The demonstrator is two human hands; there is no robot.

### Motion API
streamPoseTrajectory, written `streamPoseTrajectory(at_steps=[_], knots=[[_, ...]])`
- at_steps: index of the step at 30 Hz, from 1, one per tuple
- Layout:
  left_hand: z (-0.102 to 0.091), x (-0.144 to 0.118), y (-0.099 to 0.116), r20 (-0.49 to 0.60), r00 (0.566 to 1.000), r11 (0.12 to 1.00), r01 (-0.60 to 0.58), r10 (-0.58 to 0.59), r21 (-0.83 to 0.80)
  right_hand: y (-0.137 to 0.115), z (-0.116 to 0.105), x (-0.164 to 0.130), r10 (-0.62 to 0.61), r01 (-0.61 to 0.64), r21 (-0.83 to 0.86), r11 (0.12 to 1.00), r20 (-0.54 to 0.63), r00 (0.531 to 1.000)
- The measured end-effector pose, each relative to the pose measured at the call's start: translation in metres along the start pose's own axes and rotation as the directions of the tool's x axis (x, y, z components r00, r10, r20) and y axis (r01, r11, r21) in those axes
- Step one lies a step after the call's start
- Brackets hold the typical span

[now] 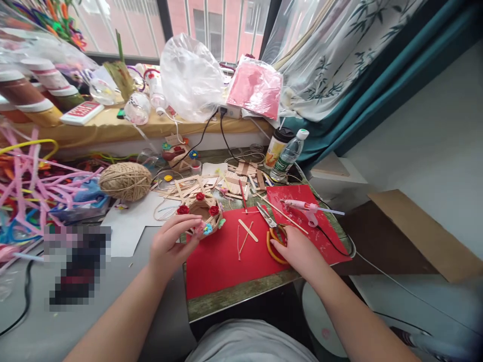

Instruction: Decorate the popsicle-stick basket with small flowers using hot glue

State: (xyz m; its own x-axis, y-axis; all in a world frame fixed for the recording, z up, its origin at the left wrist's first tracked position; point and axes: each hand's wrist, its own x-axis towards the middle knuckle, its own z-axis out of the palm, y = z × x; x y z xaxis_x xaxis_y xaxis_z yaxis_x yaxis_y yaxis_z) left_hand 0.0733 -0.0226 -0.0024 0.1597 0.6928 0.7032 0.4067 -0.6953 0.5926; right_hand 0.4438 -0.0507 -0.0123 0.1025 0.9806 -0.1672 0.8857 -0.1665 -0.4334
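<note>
A small round craft basket with red roses on its rim and a blue flower stands on red card. My left hand is closed on its near side, fingers and thumb pinching by a pink flower there. My right hand grips the orange handles of the scissors, whose blades point away from me. Between my hands, a wooden craft stick and thin pieces of twine lie on the card. What my left fingertips cover is partly hidden.
A pink glue gun rests on another red sheet, its cord trailing right. Behind are piled craft sticks, a water bottle and a drink cup. A twine ball and pink pipe cleaners lie left.
</note>
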Motion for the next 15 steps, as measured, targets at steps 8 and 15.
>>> streamPoseTrajectory(at_steps=[8, 15], knots=[[0.003, -0.005, -0.006, 0.021, 0.997, 0.996, 0.08, -0.079, -0.049, 0.07, -0.011, 0.005, 0.099, 0.042, 0.199, 0.979, -0.646, 0.757], [0.0, -0.005, -0.008, 0.048, 0.997, 0.997, 0.062, -0.06, -0.043, 0.107, -0.026, 0.055, 0.093, -0.002, 0.229, 0.973, -0.383, 0.919]])
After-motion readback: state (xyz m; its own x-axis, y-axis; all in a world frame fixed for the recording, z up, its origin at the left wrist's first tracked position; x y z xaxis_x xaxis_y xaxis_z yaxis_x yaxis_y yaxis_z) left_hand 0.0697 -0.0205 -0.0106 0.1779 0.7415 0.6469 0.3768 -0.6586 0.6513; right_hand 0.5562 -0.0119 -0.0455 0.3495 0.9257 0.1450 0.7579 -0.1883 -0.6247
